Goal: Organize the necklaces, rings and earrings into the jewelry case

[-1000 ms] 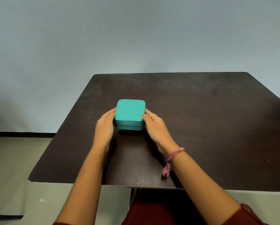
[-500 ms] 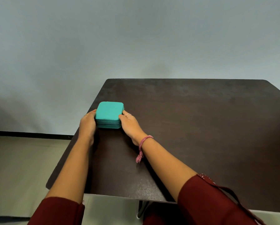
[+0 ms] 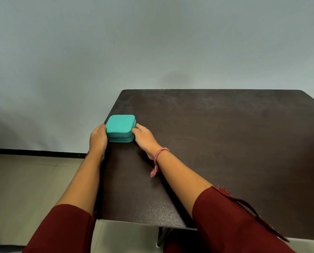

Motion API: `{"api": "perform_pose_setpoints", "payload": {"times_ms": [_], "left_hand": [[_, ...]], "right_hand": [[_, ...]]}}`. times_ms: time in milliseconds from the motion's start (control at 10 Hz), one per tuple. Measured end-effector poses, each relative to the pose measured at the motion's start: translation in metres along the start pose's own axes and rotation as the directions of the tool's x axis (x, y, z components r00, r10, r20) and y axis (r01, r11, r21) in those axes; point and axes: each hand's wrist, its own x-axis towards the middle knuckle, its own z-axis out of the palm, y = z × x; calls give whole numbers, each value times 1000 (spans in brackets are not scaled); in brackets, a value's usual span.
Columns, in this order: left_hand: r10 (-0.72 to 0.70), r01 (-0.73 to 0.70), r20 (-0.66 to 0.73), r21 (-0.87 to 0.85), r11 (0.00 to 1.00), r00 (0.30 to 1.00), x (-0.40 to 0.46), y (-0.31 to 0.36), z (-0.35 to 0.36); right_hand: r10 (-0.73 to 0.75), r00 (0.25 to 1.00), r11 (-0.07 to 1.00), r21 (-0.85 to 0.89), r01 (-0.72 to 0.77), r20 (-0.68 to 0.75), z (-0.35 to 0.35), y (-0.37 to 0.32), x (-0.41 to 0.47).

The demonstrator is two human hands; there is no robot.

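Teal jewelry case (image 3: 121,127) is sitting shut on the dark bench (image 3: 216,143), right at its left edge. Left hand (image 3: 98,138) is cupping the case's left side, fingers curled round it, ring showing on one finger. Right hand (image 3: 145,138) is gripping the case's right side, fingers wrapped against it, ring on one finger too. Pink thread bracelet (image 3: 160,156) is hanging off the right wrist. Both forearms are coming out of dark red sleeves (image 3: 231,221).
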Motion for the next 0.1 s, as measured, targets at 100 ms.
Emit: {"api": "perform_pose_setpoints", "payload": {"times_ms": [100], "left_hand": [[172, -149, -147, 155, 977, 974, -14, 2, 6]], "right_hand": [[-4, 998, 999, -44, 1, -67, -19, 3, -11]]}}
